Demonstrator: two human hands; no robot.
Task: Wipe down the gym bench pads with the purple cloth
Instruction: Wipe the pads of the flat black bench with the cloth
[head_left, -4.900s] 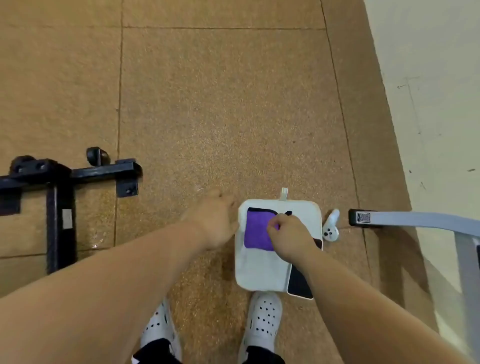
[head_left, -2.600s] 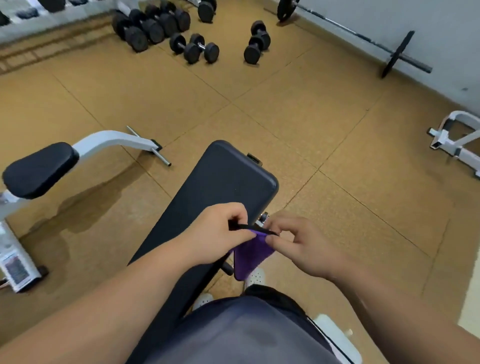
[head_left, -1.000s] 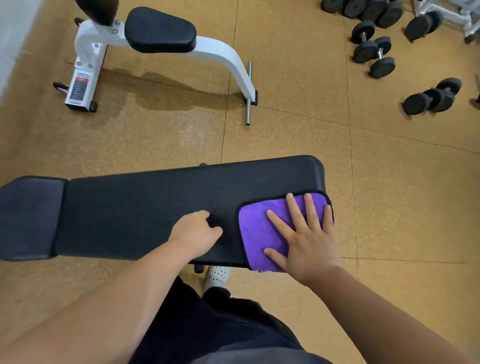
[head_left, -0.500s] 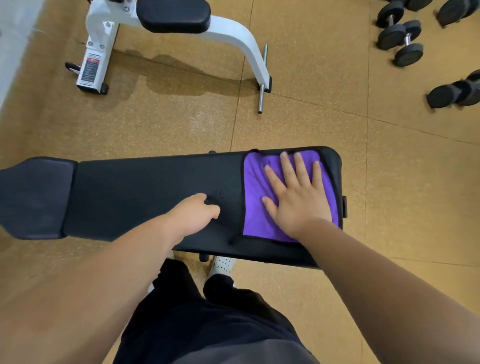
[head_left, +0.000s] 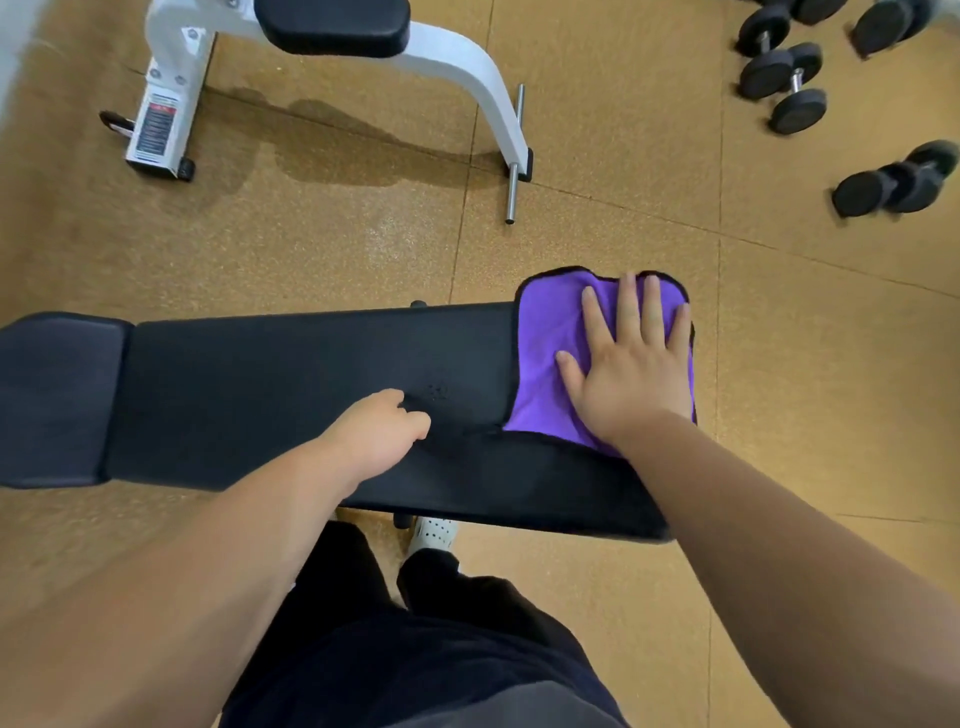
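Wiping is underway: your right hand (head_left: 631, 369) is pressing flat, fingers spread, on the purple cloth (head_left: 545, 353) at the long pad's (head_left: 311, 384) far right end, while your left hand (head_left: 376, 434), loosely curled, is bracing mid-pad. Next, I'd judge, sweep leftward toward the short pad (head_left: 54, 400).

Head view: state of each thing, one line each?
purple cloth: spread flat at the pad's right end, far edge overhanging
right hand: open, palm pressing cloth
left hand: curled, resting on pad
long bench pad: mostly uncovered
short pad: bare
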